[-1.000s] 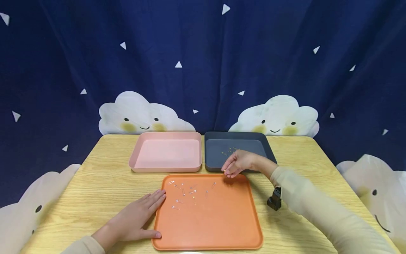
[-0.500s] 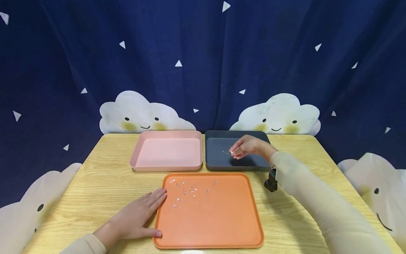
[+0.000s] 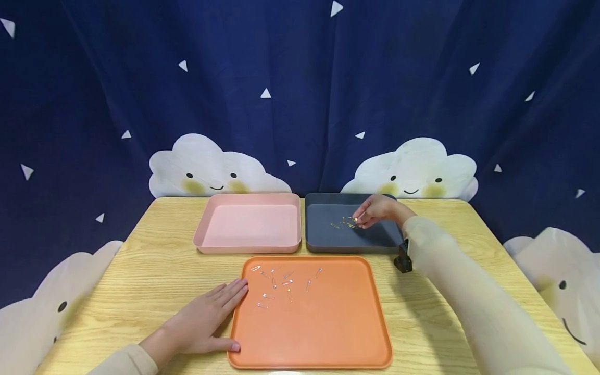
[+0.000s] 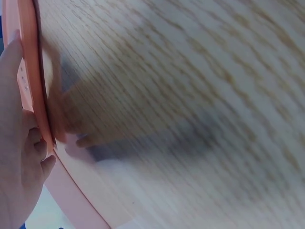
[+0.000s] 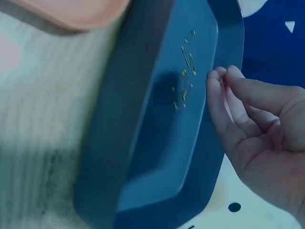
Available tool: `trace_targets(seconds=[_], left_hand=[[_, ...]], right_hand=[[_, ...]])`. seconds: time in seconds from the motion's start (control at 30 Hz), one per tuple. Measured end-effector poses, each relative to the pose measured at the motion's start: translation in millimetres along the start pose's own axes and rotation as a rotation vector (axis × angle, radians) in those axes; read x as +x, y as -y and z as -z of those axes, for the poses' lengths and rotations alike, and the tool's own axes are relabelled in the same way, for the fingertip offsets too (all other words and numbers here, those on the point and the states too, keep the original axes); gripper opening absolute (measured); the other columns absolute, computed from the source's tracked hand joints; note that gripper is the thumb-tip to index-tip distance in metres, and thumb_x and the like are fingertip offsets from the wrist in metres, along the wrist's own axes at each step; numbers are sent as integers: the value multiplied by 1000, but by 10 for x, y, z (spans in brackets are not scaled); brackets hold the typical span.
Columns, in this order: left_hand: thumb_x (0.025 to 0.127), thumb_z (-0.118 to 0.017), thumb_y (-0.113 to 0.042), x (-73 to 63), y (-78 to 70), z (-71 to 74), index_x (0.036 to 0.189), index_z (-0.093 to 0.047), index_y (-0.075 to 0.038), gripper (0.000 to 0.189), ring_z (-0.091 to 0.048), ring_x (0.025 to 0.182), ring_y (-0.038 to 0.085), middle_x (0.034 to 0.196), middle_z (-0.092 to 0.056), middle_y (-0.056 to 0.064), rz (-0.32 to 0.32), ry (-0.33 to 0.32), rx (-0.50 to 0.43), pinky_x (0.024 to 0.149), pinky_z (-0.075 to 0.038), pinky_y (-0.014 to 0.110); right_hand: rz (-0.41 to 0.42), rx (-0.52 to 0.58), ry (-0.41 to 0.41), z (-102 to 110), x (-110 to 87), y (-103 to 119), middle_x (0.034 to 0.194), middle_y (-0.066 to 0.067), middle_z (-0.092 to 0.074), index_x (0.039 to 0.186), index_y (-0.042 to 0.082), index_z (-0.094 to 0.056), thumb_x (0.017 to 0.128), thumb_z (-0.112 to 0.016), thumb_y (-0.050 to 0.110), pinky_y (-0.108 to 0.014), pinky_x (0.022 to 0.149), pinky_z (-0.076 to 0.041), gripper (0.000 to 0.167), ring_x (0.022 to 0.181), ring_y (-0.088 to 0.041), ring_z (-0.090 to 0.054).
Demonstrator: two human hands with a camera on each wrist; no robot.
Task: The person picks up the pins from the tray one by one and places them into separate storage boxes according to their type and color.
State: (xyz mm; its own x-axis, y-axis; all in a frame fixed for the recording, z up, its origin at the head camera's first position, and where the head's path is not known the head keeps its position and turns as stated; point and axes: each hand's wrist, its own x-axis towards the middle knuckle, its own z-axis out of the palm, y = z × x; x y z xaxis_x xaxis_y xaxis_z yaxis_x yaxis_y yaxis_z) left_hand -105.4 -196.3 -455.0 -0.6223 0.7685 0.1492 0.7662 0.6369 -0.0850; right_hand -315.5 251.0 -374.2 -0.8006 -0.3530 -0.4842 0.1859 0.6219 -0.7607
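Observation:
My right hand (image 3: 376, 209) is over the dark grey tray (image 3: 321, 214), thumb and fingertips pinching a small gold safety pin of which only a glint shows in the right wrist view. Several gold safety pins (image 5: 192, 64) lie in a loose cluster on that tray's floor, just beside the fingertips. My left hand (image 3: 204, 319) rests with straight fingers along the left rim of the orange tray (image 3: 319, 333). On this tray's upper left part several silver safety pins (image 3: 287, 282) are scattered, with one gold safety pin (image 3: 289, 295) among them.
A pink tray (image 3: 253, 226) stands left of the dark one, behind the orange tray. All three sit on a wood-grain table (image 3: 159, 250). A dark blue curtain (image 3: 300, 78) with clouds hangs right behind the table. A black wrist camera (image 3: 403, 257) hangs below the right sleeve.
My right hand has moved from the orange tray's back edge, away and to the right, over the dark grey tray with the pinched gold safety pin. The left hand stays put.

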Motion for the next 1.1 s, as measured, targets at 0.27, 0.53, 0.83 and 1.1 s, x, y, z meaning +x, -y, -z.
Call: trace_targets(seconds=[0.27, 0.53, 0.83, 1.1], left_hand=[[81, -43, -79, 1, 5, -2, 144, -42, -2, 99, -44, 139, 25, 152, -42, 13, 7, 11, 8, 109, -42, 38], [81, -44, -79, -4, 22, -3, 143, -42, -2, 99, -45, 138, 24, 151, -43, 13, 4, -16, 10, 118, -20, 25], [81, -45, -78, 23, 35, 19, 143, -43, -1, 99, -45, 138, 26, 150, -44, 14, -2, -24, -3, 118, -23, 25], [80, -42, -80, 14, 22, 16, 144, -42, -2, 101, -43, 139, 25, 152, -42, 14, 19, 17, -3, 109, -41, 38]], right_hand=[[-39, -61, -15, 165, 69, 69, 77, 1, -68, 122, -22, -50, 88, -57, -8, -29, 78, -60, 37, 69, -8, -63], [-130, -194, -54, 193, 180, 187, 71, 2, -65, 111, -18, -57, 84, -54, -13, -29, 77, -61, 28, 69, -8, -61], [-166, -367, -48, 208, 326, 239, 74, 1, -63, 106, -12, -61, 84, -60, -8, -27, 75, -61, 22, 66, -7, -62], [-25, -298, 37, 409, 827, -211, 87, -7, -72, 103, 0, -70, 79, -75, 4, -32, 75, -61, 25, 76, -14, -67]])
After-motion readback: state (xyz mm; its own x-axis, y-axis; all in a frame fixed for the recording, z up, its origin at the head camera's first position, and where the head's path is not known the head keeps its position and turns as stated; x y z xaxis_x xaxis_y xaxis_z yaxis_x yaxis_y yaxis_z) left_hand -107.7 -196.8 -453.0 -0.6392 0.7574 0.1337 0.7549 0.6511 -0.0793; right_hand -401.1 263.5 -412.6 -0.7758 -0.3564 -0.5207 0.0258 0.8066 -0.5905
